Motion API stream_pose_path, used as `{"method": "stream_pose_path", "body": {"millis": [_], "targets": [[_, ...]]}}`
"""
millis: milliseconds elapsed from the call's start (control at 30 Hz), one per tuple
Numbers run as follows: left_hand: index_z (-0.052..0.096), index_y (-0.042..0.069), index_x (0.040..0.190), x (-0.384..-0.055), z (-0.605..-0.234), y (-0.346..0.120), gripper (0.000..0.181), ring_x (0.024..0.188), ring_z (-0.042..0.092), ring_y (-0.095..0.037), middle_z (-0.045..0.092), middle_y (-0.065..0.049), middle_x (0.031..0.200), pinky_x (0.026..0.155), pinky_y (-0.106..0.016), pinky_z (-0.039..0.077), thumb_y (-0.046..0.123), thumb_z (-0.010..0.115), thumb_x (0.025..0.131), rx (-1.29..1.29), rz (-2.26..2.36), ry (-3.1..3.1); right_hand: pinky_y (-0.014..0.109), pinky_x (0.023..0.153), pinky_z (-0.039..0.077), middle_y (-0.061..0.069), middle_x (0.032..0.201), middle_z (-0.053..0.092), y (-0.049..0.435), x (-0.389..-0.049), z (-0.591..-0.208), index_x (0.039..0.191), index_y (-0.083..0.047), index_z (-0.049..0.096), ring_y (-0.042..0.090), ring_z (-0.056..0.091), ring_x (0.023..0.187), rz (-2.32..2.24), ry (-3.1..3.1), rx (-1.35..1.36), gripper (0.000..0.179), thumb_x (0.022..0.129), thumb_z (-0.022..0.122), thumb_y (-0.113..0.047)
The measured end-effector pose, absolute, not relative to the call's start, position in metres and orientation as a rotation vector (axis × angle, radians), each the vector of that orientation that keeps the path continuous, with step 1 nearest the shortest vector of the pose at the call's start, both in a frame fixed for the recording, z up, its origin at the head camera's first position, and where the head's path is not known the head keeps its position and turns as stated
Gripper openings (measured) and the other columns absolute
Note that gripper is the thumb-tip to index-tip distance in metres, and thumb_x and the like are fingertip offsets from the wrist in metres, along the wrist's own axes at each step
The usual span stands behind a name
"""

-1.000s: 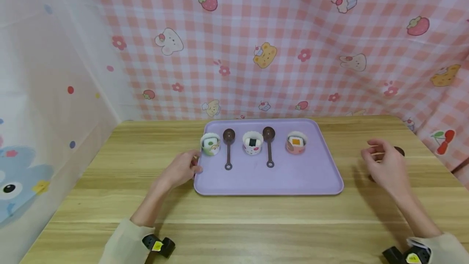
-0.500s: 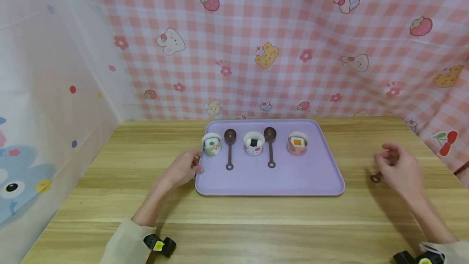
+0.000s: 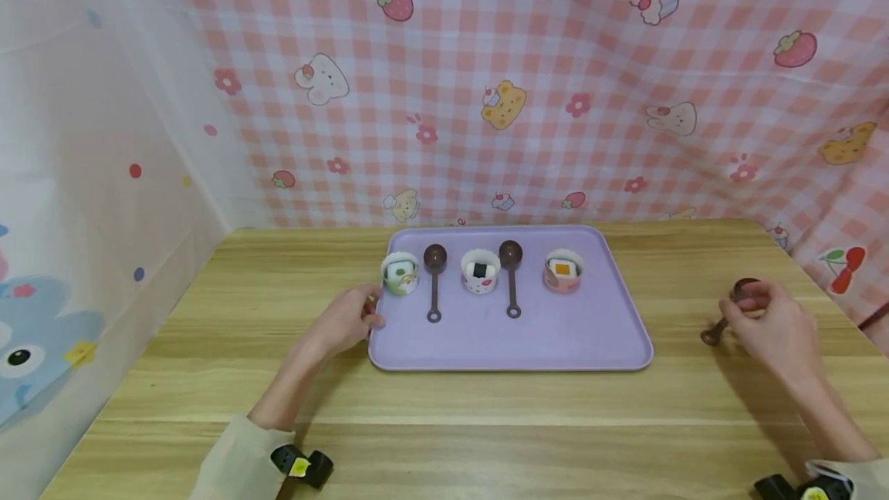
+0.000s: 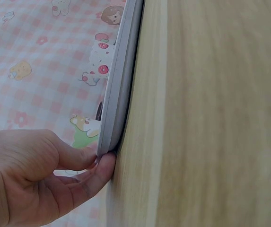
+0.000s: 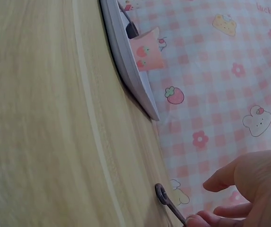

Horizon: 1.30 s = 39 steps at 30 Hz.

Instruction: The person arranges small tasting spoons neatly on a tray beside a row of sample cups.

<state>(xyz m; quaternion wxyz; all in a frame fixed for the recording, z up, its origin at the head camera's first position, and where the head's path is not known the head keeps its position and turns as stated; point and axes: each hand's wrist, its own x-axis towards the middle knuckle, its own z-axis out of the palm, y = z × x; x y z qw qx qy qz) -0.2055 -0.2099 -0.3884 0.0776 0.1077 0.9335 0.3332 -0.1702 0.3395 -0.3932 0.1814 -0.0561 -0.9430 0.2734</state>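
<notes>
A lilac tray [image 3: 444, 346] lies on the wooden table, bearing three small paper cups and two brown spoons. My left hand [image 3: 347, 320] pinches the tray's left edge between thumb and fingers, as the left wrist view also shows. At the right, my right hand [image 3: 776, 326] is over a third brown spoon [image 3: 712, 334], with its round bowl showing past the fingers. In the right wrist view the thumb stands apart from the fingers, and the fingertips are right at the spoon's handle [image 5: 174, 208]. Part of that handle is hidden by the hand.
White-topped fillings sit in the green cup [image 3: 400, 284], the spotted cup [image 3: 479, 284] and the pink cup [image 3: 562, 281]. The tray's spoons [image 3: 434, 284] lie between the cups, bowls toward the back. A pink checked cloth [image 3: 444, 99] hangs behind the table [image 3: 444, 407].
My right hand has moved right and slightly down, away from the tray, to the third spoon; more of that spoon shows. My left hand stays at the tray edge.
</notes>
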Motion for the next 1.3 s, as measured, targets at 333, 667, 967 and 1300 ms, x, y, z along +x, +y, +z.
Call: {"method": "stream_pose_path", "body": {"millis": [333, 667, 967, 1300], "targets": [[0.053, -0.014, 0.128, -0.204, -0.389, -0.209, 0.038, 0.078, 0.060, -0.023, 0.062, -0.016, 0.090, 0.066, -0.033, 0.055, -0.005, 0.066, 0.093, 0.331, 1.018, 2.797, 0.043, 0.054, 0.047, 0.023, 0.076, 0.069, 0.350, -0.172, -0.395, 0.105, 0.022, 0.058, 0.047, 0.064, 0.075, 0.733, -2.798, -0.185, 0.046, 0.094, 0.066, -0.022], [0.054, -0.014, 0.126, -0.204, -0.388, -0.209, 0.036, 0.078, 0.059, -0.023, 0.062, -0.016, 0.090, 0.066, -0.033, 0.055, -0.006, 0.066, 0.093, 0.345, 1.026, 2.800, 0.044, 0.059, 0.049, 0.013, 0.067, 0.069, 0.354, -0.173, -0.394, 0.108, 0.023, 0.056, 0.034, 0.066, 0.068, 0.732, -2.890, -0.178, 0.049, 0.096, 0.064, -0.023], [0.053, -0.014, 0.128, -0.205, -0.389, -0.210, 0.038, 0.077, 0.059, -0.022, 0.062, -0.015, 0.090, 0.066, -0.032, 0.055, -0.005, 0.065, 0.093, 0.331, 1.014, 2.800, 0.035, 0.057, 0.045, 0.002, 0.062, 0.067, 0.356, -0.174, -0.399, 0.099, 0.017, 0.060, 0.014, 0.060, 0.059, 0.726, -2.923, -0.169, 0.041, 0.096, 0.063, -0.024], [0.054, -0.014, 0.127, -0.203, -0.387, -0.210, 0.037, 0.076, 0.059, -0.022, 0.061, -0.015, 0.090, 0.065, -0.032, 0.055, -0.005, 0.065, 0.094, 0.342, 1.018, 2.802, 0.032, 0.055, 0.044, 0.002, 0.061, 0.066, 0.358, -0.175, -0.397, 0.094, 0.014, 0.063, 0.013, 0.060, 0.057, 0.762, -2.956, -0.173, 0.037, 0.096, 0.060, -0.023]]}}
